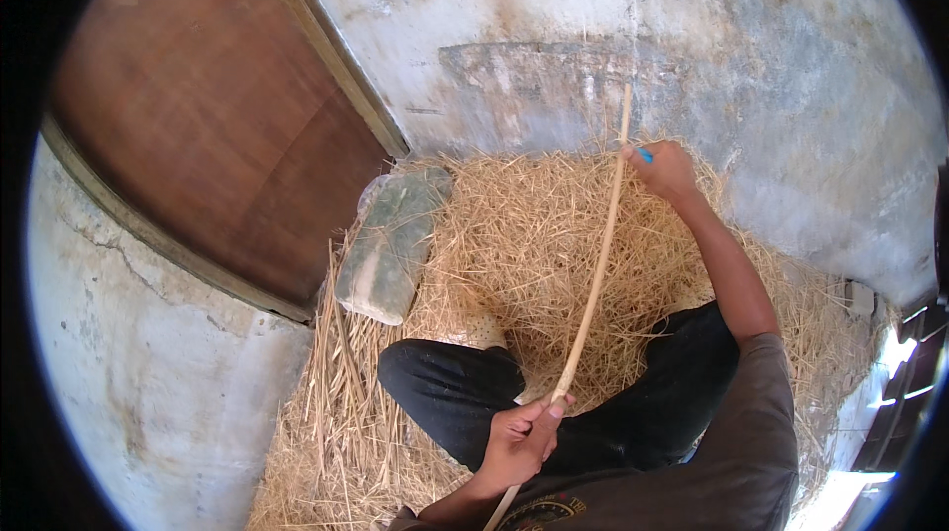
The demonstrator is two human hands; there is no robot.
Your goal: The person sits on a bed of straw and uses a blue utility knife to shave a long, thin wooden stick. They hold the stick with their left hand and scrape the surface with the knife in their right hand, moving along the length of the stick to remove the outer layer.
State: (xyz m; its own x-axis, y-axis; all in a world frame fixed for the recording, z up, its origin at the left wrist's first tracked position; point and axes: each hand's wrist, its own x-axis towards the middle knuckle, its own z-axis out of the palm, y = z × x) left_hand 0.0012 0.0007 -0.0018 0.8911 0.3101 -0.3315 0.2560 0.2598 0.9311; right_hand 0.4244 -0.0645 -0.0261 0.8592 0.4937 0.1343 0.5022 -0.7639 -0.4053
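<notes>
While held at both ends, pale cane strip (593, 284), long, thin, slightly bowed

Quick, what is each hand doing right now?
Left hand: closed around the lower part of the long pale stick.
Right hand: closed on the stick near its top, with a small blue thing.

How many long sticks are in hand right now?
1. The stick runs from the left hand near the lap up to the right hand by the wall. Others may lie hidden in the straw.
</notes>
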